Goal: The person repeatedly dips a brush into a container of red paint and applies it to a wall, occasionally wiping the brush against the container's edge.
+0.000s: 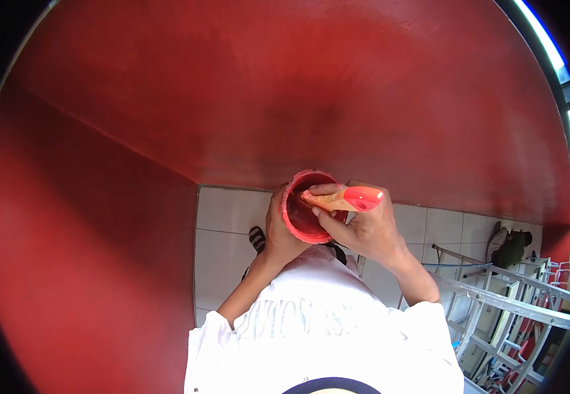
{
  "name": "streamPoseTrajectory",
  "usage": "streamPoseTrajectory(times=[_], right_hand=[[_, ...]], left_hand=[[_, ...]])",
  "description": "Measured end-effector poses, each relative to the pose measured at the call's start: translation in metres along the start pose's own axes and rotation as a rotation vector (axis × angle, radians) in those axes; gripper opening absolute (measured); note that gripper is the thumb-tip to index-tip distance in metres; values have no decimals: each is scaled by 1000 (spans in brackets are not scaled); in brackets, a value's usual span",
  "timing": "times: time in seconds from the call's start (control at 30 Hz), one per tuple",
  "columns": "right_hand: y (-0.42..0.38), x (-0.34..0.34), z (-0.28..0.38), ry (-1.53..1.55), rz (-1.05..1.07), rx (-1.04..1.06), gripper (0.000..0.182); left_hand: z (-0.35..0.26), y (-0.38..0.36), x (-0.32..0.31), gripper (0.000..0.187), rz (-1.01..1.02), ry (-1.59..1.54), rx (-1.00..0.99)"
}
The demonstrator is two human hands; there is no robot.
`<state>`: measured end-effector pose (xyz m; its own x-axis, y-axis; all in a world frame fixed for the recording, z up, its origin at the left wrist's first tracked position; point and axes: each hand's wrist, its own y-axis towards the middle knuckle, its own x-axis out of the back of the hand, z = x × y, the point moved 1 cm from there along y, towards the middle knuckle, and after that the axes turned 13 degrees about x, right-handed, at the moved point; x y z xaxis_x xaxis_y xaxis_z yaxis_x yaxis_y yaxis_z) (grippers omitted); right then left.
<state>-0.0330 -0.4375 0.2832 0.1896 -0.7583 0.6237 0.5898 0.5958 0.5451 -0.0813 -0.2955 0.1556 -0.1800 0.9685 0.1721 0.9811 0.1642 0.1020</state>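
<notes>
My left hand is wrapped round the left side of a paint container, with red paint inside and pink-red paint crusted along its rim. Between the fingers and thumb of my right hand is the handle of a paintbrush, yellowish-orange with a red end. The handle slants over the container's right rim, its red end pointing right. Its bristle end is down in the container and hidden from me. Both hands are close together in front of my white shirt.
A red wall rises just ahead, meeting another red wall in a corner on the left. White floor tiles lie below. At the lower right stands a metal ladder, with a dark green object on the floor behind it.
</notes>
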Motion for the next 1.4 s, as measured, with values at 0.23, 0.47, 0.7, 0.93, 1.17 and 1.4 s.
streamPoseTrajectory(times=[0.23,0.47,0.7,0.93,1.17,1.4], right_hand=[[3,-3,2,-10,68,14,22],[-6,12,-13,535,-219,-362,22],[-43,7,-65,1095,-418,-739,33],[-20,64,-53,1368,-764,-697,35],[41,189,-17,-301,-835,558,32],[58,189,-39,-1060,-341,763,29]], left_hand=[[-5,-6,5,95,-47,19,6],[-31,0,2,88,-92,-38,-4],[-19,4,-10,88,-81,-69,61],[-15,15,-19,90,-86,-51,60],[-38,12,-17,72,-70,-142,111],[-11,-3,-6,72,-152,-74,167]])
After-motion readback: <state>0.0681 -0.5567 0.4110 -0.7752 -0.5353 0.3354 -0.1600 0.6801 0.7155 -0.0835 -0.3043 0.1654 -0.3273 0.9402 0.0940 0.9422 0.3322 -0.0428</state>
